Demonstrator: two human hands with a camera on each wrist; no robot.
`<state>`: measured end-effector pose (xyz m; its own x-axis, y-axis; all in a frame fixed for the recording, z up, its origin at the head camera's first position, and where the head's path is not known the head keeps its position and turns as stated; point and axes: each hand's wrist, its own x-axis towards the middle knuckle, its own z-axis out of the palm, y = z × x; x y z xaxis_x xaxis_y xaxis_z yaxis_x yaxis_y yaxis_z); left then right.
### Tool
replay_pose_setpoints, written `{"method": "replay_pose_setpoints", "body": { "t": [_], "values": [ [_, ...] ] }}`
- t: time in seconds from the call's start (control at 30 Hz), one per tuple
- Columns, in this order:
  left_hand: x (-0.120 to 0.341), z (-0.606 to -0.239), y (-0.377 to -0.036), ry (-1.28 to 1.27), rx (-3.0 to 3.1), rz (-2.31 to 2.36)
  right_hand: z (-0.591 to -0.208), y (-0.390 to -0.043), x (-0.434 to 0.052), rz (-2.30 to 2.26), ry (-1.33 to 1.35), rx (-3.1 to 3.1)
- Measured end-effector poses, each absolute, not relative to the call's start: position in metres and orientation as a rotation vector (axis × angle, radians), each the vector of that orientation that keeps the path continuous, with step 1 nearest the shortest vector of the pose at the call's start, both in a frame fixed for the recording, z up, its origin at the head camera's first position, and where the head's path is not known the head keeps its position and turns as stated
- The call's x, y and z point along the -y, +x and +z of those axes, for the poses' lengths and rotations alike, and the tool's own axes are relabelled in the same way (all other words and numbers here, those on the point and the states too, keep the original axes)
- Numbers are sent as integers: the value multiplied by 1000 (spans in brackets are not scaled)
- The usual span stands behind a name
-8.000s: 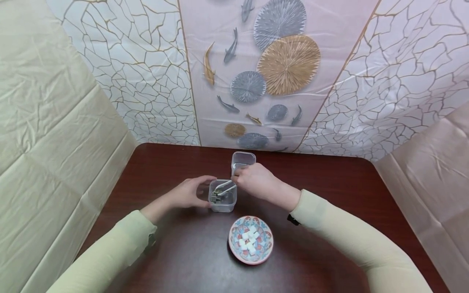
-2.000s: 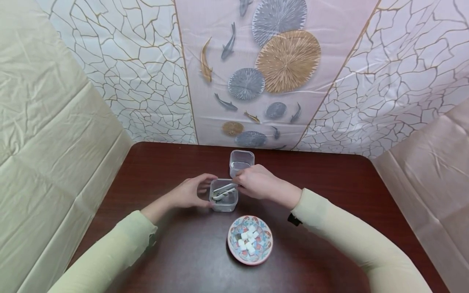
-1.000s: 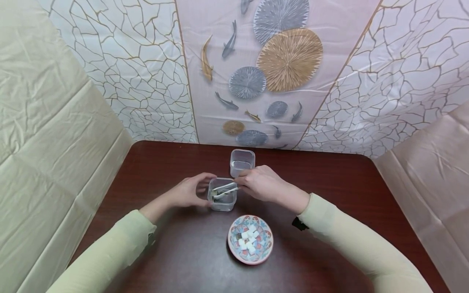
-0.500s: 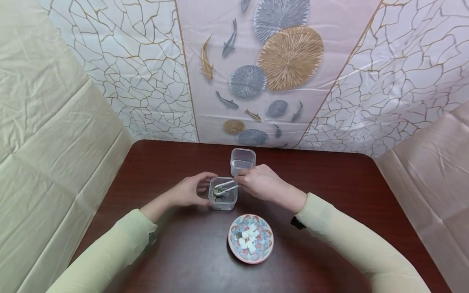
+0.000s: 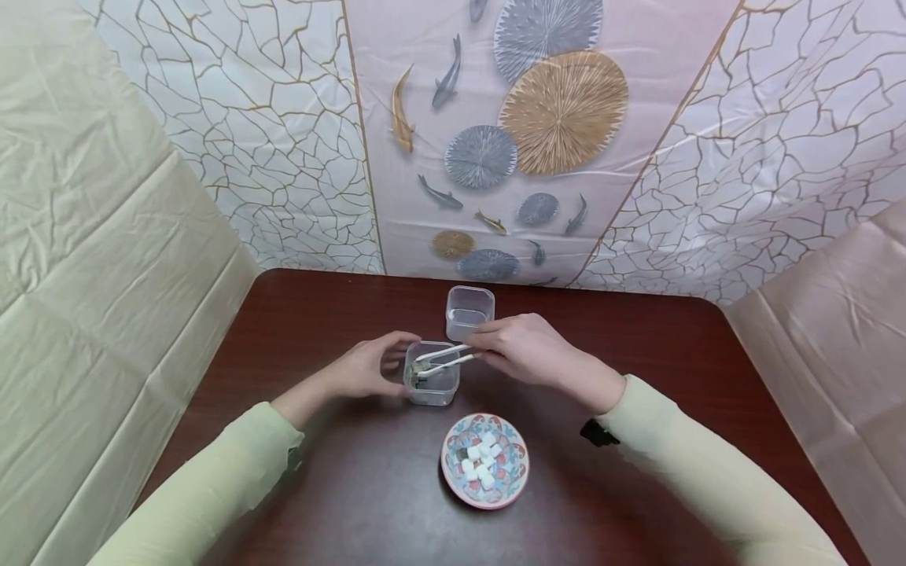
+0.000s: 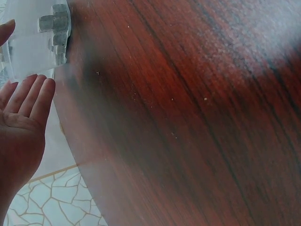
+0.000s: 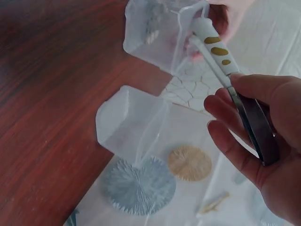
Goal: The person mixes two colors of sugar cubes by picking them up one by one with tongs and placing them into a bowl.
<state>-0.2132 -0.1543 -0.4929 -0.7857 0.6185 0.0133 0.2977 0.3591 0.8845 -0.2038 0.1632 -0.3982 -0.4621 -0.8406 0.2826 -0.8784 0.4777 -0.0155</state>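
My left hand (image 5: 364,369) spans the near clear plastic container (image 5: 442,398), thumb at one corner and fingertips at another. In the left wrist view its fingers (image 6: 32,100) lie nearly straight against the plastic wall. Inside sit several dark grey-green cubes (image 6: 59,28). With my right hand (image 5: 527,350) I grip tongs (image 7: 215,51), which have white ends with gold spots and a dark, metal-edged handle. Their tips reach into the container, around a greenish cube (image 5: 422,366); how firmly they clasp it cannot be made out.
A patterned plate (image 5: 488,501) in front holds several white cubes (image 5: 488,479) and one dark cube (image 5: 462,454). Behind the near container stands a second clear container (image 5: 470,299). The brown table (image 5: 340,495) meets a patterned cloth backdrop at its far edge.
A dark cube has appeared on the plate since the oldest frame. Over the last second the right hand has shifted slightly right and the tongs' tips have come around a cube. The left hand stays put.
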Motion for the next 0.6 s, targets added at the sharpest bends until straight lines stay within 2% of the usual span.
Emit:
{"method": "replay_pose_setpoints", "body": {
  "t": [0.33, 0.6],
  "values": [
    [153, -496, -215, 821, -2312, 1396, -383, -191, -198, 481, 1483, 2509],
    [153, -495, -214, 802, -2322, 1376, -377, -182, -215, 464, 1475, 2495]
  ]
}}
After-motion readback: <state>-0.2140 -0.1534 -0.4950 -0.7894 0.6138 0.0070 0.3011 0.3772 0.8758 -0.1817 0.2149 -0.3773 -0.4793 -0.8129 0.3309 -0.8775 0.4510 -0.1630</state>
